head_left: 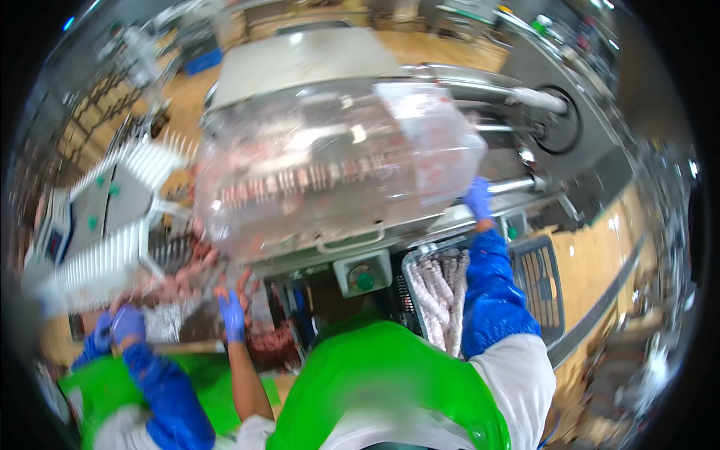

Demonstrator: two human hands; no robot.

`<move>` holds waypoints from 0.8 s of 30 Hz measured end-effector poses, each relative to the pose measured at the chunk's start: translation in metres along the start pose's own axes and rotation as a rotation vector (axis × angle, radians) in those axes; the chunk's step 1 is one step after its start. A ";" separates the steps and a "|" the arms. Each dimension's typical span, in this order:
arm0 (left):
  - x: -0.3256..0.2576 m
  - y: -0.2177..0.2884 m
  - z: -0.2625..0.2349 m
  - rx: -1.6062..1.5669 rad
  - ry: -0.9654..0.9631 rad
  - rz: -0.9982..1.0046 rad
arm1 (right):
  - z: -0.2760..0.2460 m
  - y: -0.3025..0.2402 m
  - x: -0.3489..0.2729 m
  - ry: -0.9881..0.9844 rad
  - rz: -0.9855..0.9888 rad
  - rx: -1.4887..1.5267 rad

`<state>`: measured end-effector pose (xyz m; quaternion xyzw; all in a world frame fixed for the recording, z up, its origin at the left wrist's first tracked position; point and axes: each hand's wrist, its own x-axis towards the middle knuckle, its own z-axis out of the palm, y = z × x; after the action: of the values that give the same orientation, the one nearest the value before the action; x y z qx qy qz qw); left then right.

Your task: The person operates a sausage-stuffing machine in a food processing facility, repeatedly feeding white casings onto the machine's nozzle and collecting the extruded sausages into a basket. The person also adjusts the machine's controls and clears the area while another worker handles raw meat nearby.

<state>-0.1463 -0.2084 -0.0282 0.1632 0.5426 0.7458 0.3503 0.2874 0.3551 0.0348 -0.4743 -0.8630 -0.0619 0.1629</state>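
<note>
My left hand [234, 319], in a blue-purple glove, reaches forward with its fingers stretched and apart. It is over pieces of reddish raw meat [259, 307] on the work surface, and I see nothing clearly held. My right hand [478, 202], gloved alike below a blue sleeve, is at the lower right corner of a large clear machine cover [300, 202]. Blur and the cover's edge obscure its fingers, so I cannot make out their grip. Under the cover a row of pinkish-white pieces [315, 178] shows, smeared by motion.
A grey crate [409, 274] of long whitish rolls stands by my right arm, beside a perforated crate [541, 289]. At left, a co-worker's gloved hands [124, 326] are near more meat and a white-finned machine [105, 259]. A handwheel [570, 120] and metal rods are at far right.
</note>
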 end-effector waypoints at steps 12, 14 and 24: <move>-0.013 0.043 0.189 1.221 -0.735 0.018 | 0.021 -0.098 0.040 0.226 0.144 0.589; -0.010 0.042 0.190 1.246 -0.759 -0.005 | 0.025 -0.094 0.050 0.269 0.224 0.784; -0.005 0.027 0.174 1.239 -0.748 -0.045 | 0.059 -0.068 0.092 0.348 0.437 1.913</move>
<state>-0.0436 -0.0951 0.0602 0.5646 0.7128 0.1881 0.3711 0.1714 0.4073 0.0144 -0.2762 -0.4078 0.6221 0.6086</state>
